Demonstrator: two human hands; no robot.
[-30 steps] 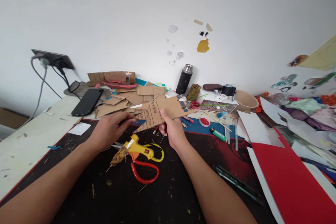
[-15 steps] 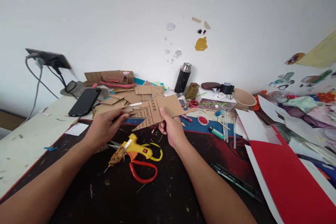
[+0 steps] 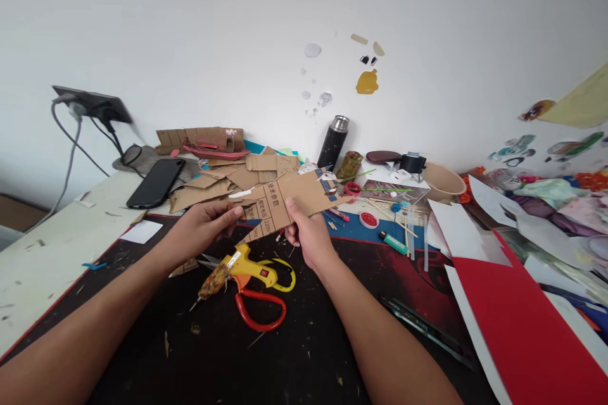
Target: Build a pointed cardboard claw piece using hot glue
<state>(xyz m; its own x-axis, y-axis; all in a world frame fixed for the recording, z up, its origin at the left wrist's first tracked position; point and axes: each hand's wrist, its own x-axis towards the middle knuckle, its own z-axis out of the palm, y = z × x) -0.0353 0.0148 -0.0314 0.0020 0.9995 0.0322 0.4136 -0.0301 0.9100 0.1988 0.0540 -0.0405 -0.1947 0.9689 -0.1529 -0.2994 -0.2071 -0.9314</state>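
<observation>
A brown cardboard cutout (image 3: 308,193) with printed characters and pointed ends is held above the desk mat. My right hand (image 3: 311,234) grips its lower edge, thumb on top and fingers underneath. At the cutout's left end, my left hand (image 3: 213,223) is closed, thumb and fingers pinched on a narrow part of the cardboard; the fingertips partly hide the contact. Below the hands, a yellow hot glue gun (image 3: 249,269) lies across scissors (image 3: 261,319) with red and yellow handles.
A black phone (image 3: 156,183) and cardboard scraps (image 3: 204,193) lie at the left. Behind stands a black flask (image 3: 333,142). To the right are a green lighter (image 3: 394,242), a utility knife (image 3: 422,329), red card (image 3: 517,329) and a beige bowl (image 3: 444,178).
My left hand has shifted slightly right and down, its thumb now more extended along the cutout's left end. The cutout has tilted a little in my right hand. The camera view has shifted slightly.
</observation>
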